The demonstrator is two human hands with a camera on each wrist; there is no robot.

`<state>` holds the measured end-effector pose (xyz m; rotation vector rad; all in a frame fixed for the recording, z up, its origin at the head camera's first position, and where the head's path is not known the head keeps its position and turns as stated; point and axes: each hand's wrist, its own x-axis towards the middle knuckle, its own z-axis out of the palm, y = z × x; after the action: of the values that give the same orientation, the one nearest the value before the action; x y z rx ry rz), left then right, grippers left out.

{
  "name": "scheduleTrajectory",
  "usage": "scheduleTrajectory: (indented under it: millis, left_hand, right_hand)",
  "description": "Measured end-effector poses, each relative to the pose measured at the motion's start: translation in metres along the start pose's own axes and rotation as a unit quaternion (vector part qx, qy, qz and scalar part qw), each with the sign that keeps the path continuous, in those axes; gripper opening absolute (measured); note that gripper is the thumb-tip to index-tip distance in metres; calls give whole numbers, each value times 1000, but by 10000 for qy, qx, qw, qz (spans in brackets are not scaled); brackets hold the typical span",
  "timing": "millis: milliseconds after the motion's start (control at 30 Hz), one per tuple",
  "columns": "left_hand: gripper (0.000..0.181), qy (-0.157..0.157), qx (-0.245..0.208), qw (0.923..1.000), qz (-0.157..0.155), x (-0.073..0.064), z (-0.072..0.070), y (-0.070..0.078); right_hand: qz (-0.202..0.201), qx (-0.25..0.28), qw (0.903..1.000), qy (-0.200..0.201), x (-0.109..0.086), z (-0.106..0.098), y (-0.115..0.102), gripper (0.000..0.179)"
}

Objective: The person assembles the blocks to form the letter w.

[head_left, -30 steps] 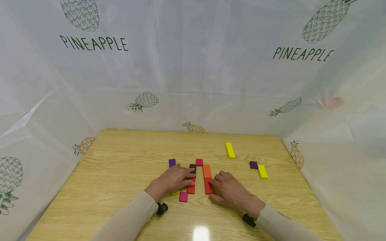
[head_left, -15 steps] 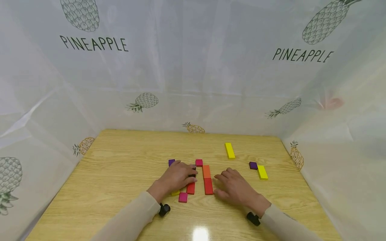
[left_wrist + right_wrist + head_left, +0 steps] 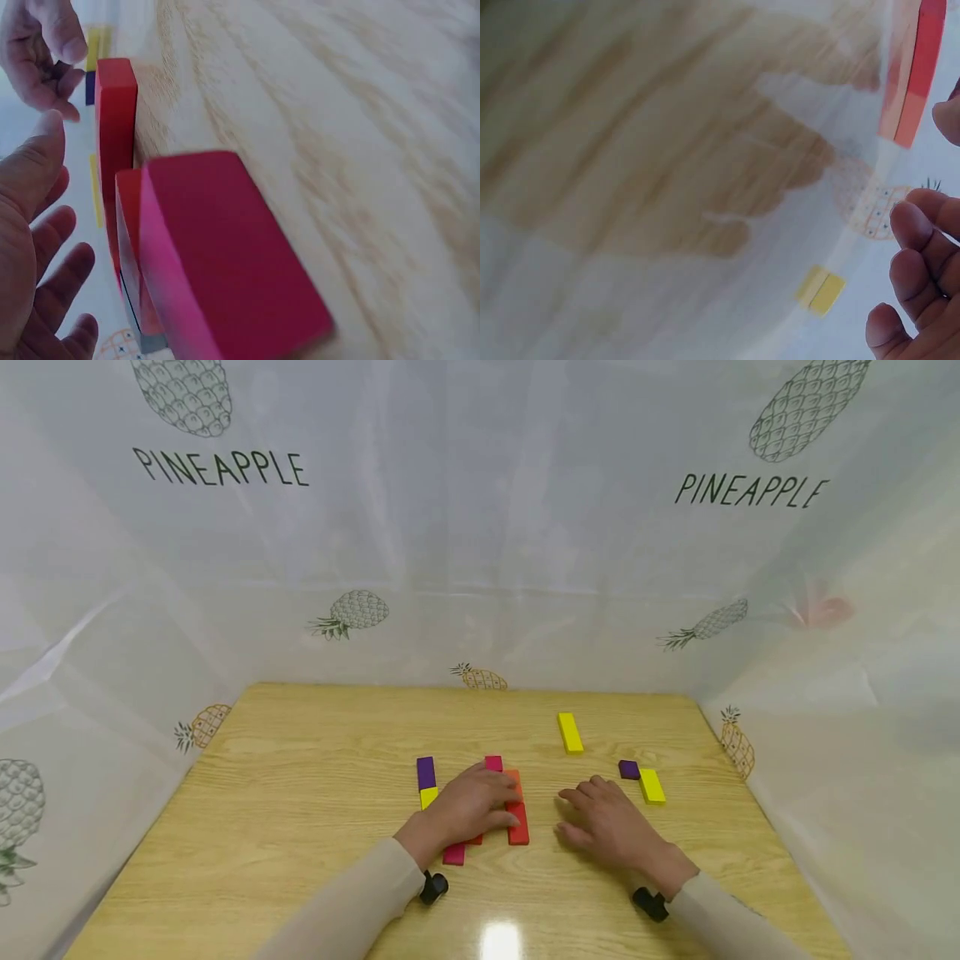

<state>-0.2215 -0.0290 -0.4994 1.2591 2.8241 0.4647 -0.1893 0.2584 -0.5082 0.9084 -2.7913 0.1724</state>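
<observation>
My left hand (image 3: 472, 802) hovers over the block layout, its fingertips at the orange block (image 3: 513, 777) and the red block (image 3: 518, 828) in front of it. Loosely spread fingers show in the left wrist view, with nothing held between them. Under that hand, a second red block (image 3: 476, 840) is mostly covered. A magenta block (image 3: 453, 855) lies by its near end and another magenta block (image 3: 493, 763) at the far end. Left of the hand lie a purple block (image 3: 425, 772) and a yellow block (image 3: 428, 797). My right hand (image 3: 615, 827), fingers relaxed and slightly bent, holds nothing, apart from the blocks.
On the wooden table (image 3: 337, 727) lie a long yellow block (image 3: 570, 732) toward the back, and a dark purple block (image 3: 629, 769) touching a yellow block (image 3: 652, 786) at the right. A pineapple-printed sheet (image 3: 480, 527) encloses the back and sides.
My left hand has shifted right, from the black and red blocks to the orange and red pair. My right hand has drawn away to the right from the red block.
</observation>
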Motion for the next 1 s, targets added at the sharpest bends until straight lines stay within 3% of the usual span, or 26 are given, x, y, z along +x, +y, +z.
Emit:
scheduleTrajectory:
  millis: [533, 767, 1000]
  left_hand:
    - [44, -355, 290, 9989, -14, 6, 3, 8]
    - [44, -369, 241, 9990, 14, 5, 4, 7]
    - [45, -375, 199, 9991, 20, 4, 6, 6]
  right_hand:
    - [66, -232, 9994, 257, -13, -6, 23, 40]
    - [186, -675, 9942, 822, -18, -19, 59, 35]
    - [351, -933, 9929, 652, -21, -29, 95, 44]
